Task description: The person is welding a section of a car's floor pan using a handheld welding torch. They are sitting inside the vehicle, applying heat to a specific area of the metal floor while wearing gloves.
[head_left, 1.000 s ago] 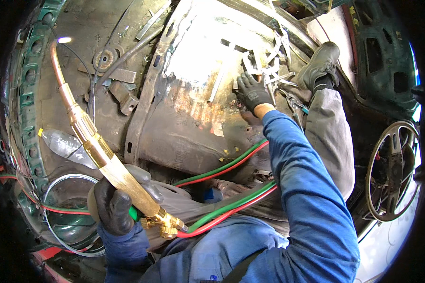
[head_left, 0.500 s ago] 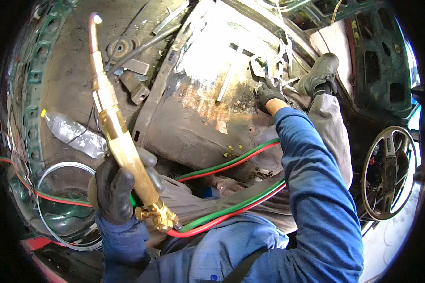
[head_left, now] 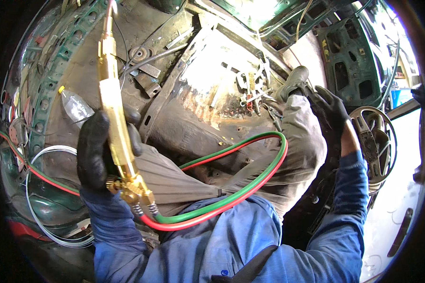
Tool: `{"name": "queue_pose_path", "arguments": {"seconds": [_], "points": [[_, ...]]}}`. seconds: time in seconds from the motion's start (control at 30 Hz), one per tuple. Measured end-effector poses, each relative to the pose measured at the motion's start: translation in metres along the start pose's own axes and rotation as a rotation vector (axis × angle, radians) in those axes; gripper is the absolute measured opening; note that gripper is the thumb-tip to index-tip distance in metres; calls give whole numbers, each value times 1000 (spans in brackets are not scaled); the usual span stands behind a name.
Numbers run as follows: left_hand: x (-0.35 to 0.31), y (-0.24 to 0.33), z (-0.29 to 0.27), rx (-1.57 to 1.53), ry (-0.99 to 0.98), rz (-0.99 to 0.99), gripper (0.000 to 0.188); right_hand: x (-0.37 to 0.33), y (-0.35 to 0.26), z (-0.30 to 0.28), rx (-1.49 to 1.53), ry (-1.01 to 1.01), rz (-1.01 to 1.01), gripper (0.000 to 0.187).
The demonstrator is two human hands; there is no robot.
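Observation:
A brass gas torch [head_left: 113, 101] stands nearly upright in my gloved left hand [head_left: 93, 148], fingers wrapped round its body. Its tip points away from me at the upper edge, and no flame shows. From the valves at its lower end, a green hose [head_left: 254, 187] and a red hose [head_left: 193, 223] loop over my legs. My gloved right hand [head_left: 330, 108] is raised beside my knee with fingers outstretched, apparently holding nothing. It is nearest to the steering wheel [head_left: 373, 141].
Loose hand tools [head_left: 252, 94] lie on the rusty floor panel [head_left: 174, 127] ahead. A plastic bottle [head_left: 75, 107] and a coil of pale wire [head_left: 35, 188] are at the left. Metal scraps [head_left: 147, 84] lie farther ahead. A green door frame [head_left: 352, 66] stands at the right.
My right hand has left the tools on the floor panel and swung right, opening out near the steering wheel. The torch has become more upright in my left hand.

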State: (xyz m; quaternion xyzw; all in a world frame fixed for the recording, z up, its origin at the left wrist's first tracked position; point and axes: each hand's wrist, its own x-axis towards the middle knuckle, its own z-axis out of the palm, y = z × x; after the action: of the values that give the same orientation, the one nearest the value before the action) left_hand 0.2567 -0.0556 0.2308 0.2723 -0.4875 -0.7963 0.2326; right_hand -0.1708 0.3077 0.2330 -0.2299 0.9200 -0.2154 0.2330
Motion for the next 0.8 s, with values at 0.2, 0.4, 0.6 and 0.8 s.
{"name": "queue_pose_path", "arguments": {"seconds": [0.2,0.4,0.6,0.8], "points": [[-26,26,-32,-146,-44,43,43,-115,1,-64,12,159,-40,53],[-55,37,-35,-63,-82,-9,44,-190,-78,-72,-352,267,-194,44],[-67,51,-81,-23,-2,-1,49,-135,-43,-77,-173,197,-20,44],[-35,40,-71,-85,67,33,56,-142,167,8,44,104,180,36]]}}
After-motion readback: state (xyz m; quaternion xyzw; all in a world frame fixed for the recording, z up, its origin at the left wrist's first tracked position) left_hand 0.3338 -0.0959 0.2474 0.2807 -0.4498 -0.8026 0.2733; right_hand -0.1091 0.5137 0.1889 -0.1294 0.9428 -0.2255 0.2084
